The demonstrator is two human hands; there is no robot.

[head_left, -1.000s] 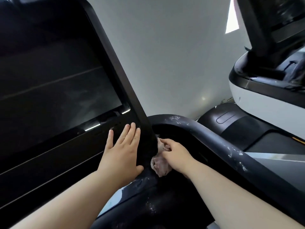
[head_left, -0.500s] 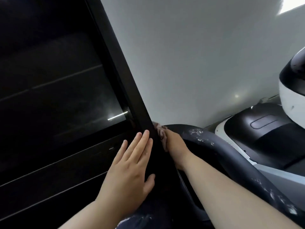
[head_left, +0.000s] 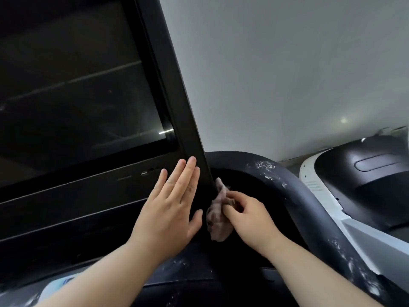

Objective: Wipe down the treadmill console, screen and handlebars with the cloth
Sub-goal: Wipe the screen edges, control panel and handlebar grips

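Pressing flat on the lower right corner of the matte black console panel (head_left: pixel 66 209), left hand (head_left: pixel 170 209) has its four fingers straight and together, tips touching the tall black plastic frame (head_left: pixel 177 103) that borders the dark glossy glass screen (head_left: pixel 77 96); thumb splayed right, tip just beside the cloth

Right hand (head_left: pixel 250 220) has fingers curled round a crumpled pinkish-brown cloth (head_left: pixel 218 220), clamped on it, back of hand up

Cloth sits against the frame's right side edge, near its lower end; a tuft pokes up above the fingers, the bulk hangs below them

Edges: frame's right edge runs straight and tilted from top of view down to the cloth; screen's bottom right corner is just above the left fingertips, small marks on the panel just left of them

Room: cloth and right hand sit in the dark recess between the frame edge and the thick curved dark grey handlebar (head_left: pixel 309 209), which arcs out from behind the frame, over to the right and down past the right forearm; white flecks on its surface

Above the handlebar the frame edge has only plain grey wall (head_left: pixel 287 74) behind it

Beyond the handlebar, well apart from both hands, a white and black neighbouring machine shroud (head_left: pixel 365 180)
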